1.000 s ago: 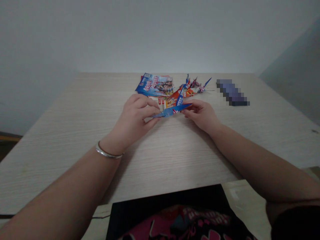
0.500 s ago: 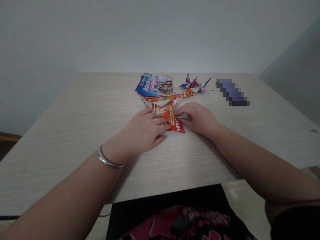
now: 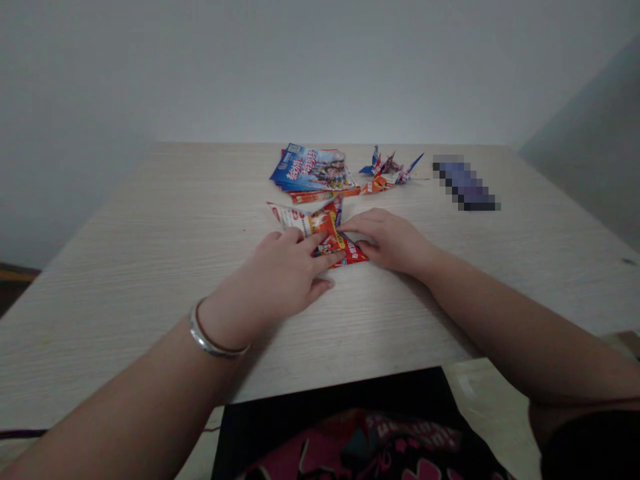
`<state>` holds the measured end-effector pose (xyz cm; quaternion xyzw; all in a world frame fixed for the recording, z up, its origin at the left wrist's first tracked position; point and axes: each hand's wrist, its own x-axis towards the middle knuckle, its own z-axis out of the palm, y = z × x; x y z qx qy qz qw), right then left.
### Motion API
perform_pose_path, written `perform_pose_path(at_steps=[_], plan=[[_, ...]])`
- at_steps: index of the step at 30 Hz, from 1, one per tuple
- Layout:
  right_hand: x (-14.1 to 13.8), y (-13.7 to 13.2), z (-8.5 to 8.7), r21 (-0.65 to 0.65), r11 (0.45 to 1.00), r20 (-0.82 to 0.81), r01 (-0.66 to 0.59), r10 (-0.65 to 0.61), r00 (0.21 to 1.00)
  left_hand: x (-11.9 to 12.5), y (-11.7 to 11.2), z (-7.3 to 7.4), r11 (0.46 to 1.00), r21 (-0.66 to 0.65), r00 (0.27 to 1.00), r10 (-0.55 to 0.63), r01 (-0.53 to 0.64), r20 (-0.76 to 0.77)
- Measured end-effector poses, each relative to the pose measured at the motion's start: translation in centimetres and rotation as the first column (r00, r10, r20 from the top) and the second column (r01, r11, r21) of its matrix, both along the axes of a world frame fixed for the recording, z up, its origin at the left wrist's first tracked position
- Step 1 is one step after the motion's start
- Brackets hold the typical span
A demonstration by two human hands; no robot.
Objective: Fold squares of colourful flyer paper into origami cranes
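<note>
A sheet of printed paper, red, orange and white and partly folded, lies on the table between my hands. My left hand rests on it with fingers spread, pressing its lower left part. From the right, my right hand touches the paper's right edge with its fingertips, thumb near the red lower right corner and index finger higher up at a fold. Whether the right fingers pinch the paper I cannot tell. A raised flap shows at the paper's upper right. My left palm covers some of the sheet.
Behind the paper lies a stack of printed leaflets, blue on top. Folded paper cranes in blue and orange sit to its right. Farther right is a blurred-out dark, flat rectangular object. The wooden table meets a wall at the back.
The folded paper has turned and shifted a little to the left. My right index finger has moved left over its edge, and my left hand has slid slightly left and nearer.
</note>
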<state>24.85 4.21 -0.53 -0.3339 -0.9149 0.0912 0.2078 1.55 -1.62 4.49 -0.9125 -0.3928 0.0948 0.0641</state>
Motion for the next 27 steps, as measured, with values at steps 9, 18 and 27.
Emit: perform_pose_path(at_steps=[9, 18, 27], plan=[[0.1, 0.3, -0.3, 0.013, 0.996, -0.009, -0.090, 0.090, 0.996, -0.1, -0.6, -1.3, 0.991, 0.031, 0.991, 0.132, -0.132, 0.010], [-0.1, 0.0, -0.2, -0.013, 0.999, -0.004, -0.050, 0.050, 0.999, -0.4, -0.2, -2.0, 0.971, -0.060, 0.973, 0.229, -0.231, -0.024], [-0.7, 0.0, -0.5, 0.027, 0.995, -0.035, 0.099, -0.098, 0.995, -0.4, 0.3, -1.1, 0.984, 0.085, 0.984, 0.148, -0.156, 0.097]])
